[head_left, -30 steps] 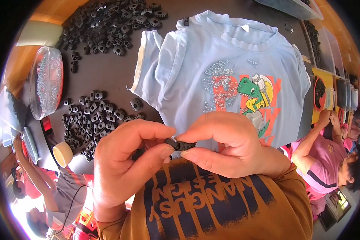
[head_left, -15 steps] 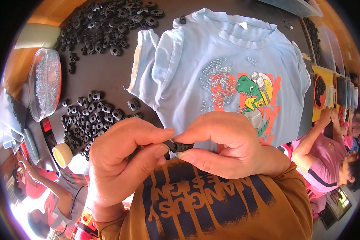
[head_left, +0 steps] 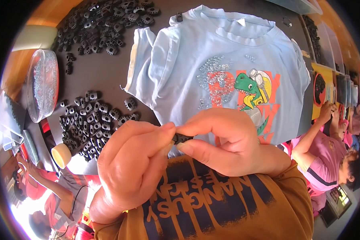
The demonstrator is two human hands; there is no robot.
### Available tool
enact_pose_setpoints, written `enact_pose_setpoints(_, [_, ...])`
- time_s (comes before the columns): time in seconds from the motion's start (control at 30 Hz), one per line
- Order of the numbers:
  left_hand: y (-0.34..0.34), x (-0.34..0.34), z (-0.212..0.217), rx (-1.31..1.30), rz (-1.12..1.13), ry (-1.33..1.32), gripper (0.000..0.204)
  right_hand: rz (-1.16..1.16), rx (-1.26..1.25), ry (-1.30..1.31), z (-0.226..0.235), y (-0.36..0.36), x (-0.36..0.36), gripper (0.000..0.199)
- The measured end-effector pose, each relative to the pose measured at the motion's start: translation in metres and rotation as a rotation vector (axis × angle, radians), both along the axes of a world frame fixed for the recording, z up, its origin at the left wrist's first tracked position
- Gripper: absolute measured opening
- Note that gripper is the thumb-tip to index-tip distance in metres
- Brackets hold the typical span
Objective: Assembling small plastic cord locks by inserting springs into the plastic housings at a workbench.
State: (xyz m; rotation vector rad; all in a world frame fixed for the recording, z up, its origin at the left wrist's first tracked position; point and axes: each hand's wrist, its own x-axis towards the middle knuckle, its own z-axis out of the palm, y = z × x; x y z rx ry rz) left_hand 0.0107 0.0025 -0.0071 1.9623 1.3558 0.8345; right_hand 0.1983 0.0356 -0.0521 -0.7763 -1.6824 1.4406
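Note:
My left hand (head_left: 134, 164) and my right hand (head_left: 224, 138) meet in front of my chest, fingertips pinched together on one small black plastic part (head_left: 181, 139), mostly hidden between thumbs and forefingers. Just beyond them a light blue t-shirt (head_left: 196, 68) with a green dinosaur print (head_left: 252, 88) lies flat on the dark table (head_left: 96, 76). To the left of my left hand sits a near pile of the same black parts (head_left: 90, 122).
A larger heap of black parts (head_left: 104, 20) lies at the far left. A clear round dish (head_left: 42, 90) stands on edge at the left, a cream-coloured round object (head_left: 62, 155) near it. Another person in pink (head_left: 328, 156) works at the right; people sit at lower left.
Both hands have stayed pinched on the small black part, shifting only slightly. The shirt and piles have not moved.

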Motion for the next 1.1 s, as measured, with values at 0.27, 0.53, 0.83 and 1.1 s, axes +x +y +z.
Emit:
enact_pose_setpoints(0.27, [-0.003,0.019,-0.006,0.061,0.110,-0.133,0.051,0.030,-0.684,0.467,0.008,-0.003,0.001,0.013])
enact_pose_setpoints(0.53, [-0.007,0.023,-0.016,0.244,0.129,0.102,0.055,0.117,-0.978,0.562,0.007,-0.001,0.005,0.013])
enact_pose_setpoints(0.83, [-0.006,0.023,-0.016,0.308,0.109,0.194,0.051,0.161,-1.012,0.577,0.008,0.000,0.005,0.016])
enact_pose_setpoints(1.1, [-0.004,0.027,-0.018,0.287,0.143,0.202,0.054,0.142,-0.932,0.576,0.005,-0.002,0.007,0.017])
